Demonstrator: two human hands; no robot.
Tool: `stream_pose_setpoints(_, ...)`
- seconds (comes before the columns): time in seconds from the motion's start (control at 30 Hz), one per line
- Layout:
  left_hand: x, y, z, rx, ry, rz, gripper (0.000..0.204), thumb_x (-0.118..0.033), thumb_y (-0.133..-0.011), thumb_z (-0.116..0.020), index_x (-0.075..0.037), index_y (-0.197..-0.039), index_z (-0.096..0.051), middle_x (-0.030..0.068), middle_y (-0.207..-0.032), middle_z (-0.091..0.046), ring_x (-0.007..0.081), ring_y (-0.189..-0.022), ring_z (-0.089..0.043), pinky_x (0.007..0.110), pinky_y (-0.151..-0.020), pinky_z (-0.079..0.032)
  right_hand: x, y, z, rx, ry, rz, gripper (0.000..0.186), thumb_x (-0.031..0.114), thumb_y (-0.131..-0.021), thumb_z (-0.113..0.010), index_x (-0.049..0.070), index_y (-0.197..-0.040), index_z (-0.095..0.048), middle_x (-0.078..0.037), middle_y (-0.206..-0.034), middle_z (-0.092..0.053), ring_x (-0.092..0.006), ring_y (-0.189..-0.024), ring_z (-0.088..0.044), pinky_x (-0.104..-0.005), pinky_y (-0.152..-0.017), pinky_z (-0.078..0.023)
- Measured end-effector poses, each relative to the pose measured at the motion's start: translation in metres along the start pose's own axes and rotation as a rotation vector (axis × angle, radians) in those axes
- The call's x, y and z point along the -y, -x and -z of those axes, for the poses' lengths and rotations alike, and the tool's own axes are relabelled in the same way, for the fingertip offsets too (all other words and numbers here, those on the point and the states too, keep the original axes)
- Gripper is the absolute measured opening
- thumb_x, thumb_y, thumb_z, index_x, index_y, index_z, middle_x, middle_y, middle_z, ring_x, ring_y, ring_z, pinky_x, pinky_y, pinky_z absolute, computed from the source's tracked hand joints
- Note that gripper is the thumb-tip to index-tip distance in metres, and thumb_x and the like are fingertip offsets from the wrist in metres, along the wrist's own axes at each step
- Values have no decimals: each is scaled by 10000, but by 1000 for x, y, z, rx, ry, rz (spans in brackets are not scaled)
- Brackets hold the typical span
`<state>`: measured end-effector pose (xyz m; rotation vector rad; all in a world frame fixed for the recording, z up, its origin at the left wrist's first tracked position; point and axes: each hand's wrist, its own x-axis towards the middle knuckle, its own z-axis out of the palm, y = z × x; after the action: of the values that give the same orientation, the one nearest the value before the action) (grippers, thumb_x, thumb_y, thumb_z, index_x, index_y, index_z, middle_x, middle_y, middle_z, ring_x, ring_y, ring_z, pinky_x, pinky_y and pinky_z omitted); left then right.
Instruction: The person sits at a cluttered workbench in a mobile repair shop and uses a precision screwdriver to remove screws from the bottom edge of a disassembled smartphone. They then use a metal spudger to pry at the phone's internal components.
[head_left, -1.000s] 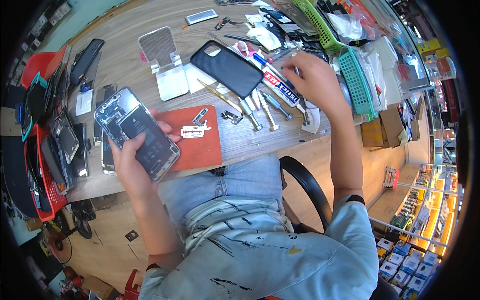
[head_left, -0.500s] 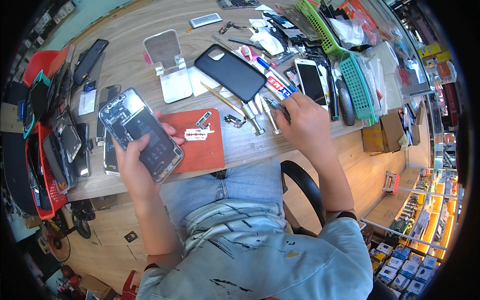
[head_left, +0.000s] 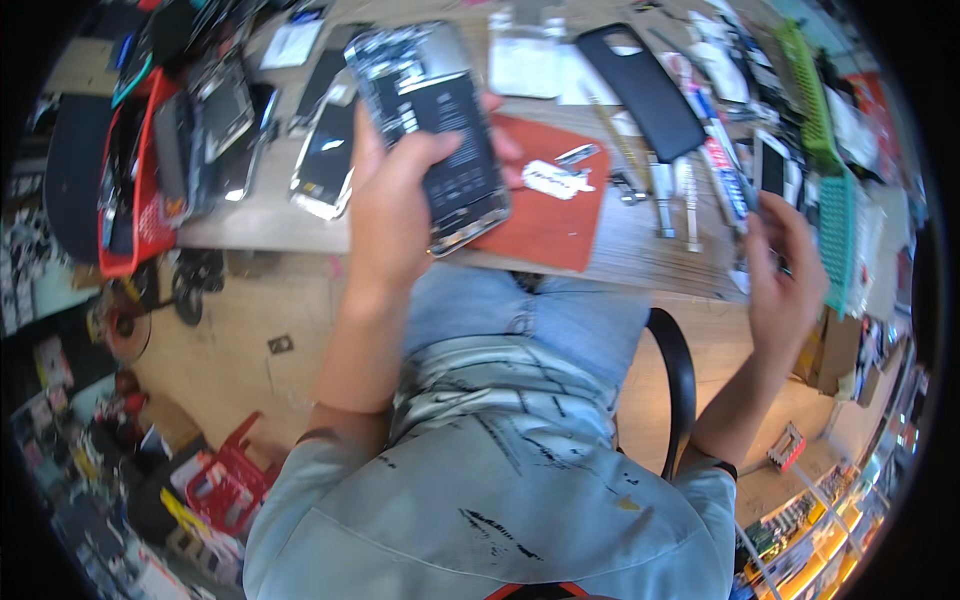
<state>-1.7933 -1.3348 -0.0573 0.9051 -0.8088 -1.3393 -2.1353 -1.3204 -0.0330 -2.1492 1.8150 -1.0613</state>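
My left hand (head_left: 395, 195) is closed round an opened smartphone (head_left: 455, 150) with its dark battery and circuit board exposed, the thumb lying across the battery. Partly beneath it lies an orange-red mat (head_left: 550, 225), bearing a razor blade (head_left: 557, 180) and a small metal bracket (head_left: 577, 154). Over the table's right front edge, my right hand (head_left: 790, 265) has its fingers curled round a slim grey tool (head_left: 751, 193). Motion blur hides what kind of tool it is. Left of that hand are metal-handled tools (head_left: 662, 198) and a black phone case (head_left: 645, 95).
A red basket (head_left: 150, 240) of phones and parts stands at the left. Near the mat lies another phone (head_left: 325, 165). Green (head_left: 805, 90) and teal (head_left: 838, 235) baskets line the right side, with a white phone (head_left: 770, 160) beside them. A chair arm (head_left: 675, 380) curves below the table.
The view has swung, so the table lies higher and further right in the picture. My right hand has drawn slightly away from the metal-handled tools. My left hand still holds the opened smartphone.
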Motion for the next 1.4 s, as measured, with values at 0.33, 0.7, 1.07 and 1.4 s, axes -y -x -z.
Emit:
stream_pose_setpoints(0.33,1,-1,-2,-3,-79,35,452,-100,-896,-476,161,-1263,-517,317,-964,-709,392,-790,-756,458,-724,-678,98,14,-41,327,-483,277,215,-8,-901,-740,-48,-1111,-761,-140,-942,-684,-155,-772,-614,-241,-683,-451)
stream_pose_setpoints(0.7,11,-5,17,108,20,-34,483,-78,-885,-511,164,-1303,-533,298,-1004,-723,362,-900,-755,419,-821,-660,113,18,-78,349,-532,248,260,-81,-836,-789,-32,-1091,-765,-125,-956,-716,-138,-697,-602,-252,-601,-441)
stream_pose_setpoints(1.07,-10,2,4,-3,206,150,461,-54,-903,-497,156,-1313,-516,284,-1011,-713,344,-925,-748,423,-816,-667,119,21,-81,364,-494,247,270,-84,-850,-789,-26,-1112,-756,-117,-958,-703,-134,-687,-591,-253,-595,-442)
stream_pose_setpoints(1.4,-2,1,5,-20,118,98,463,-35,-887,-486,159,-1307,-506,276,-1004,-705,346,-924,-744,428,-815,-669,129,26,-78,325,-336,357,321,-64,-826,-811,-7,-1138,-762,-100,-931,-648,-198,-688,-607,-307,-590,-476)
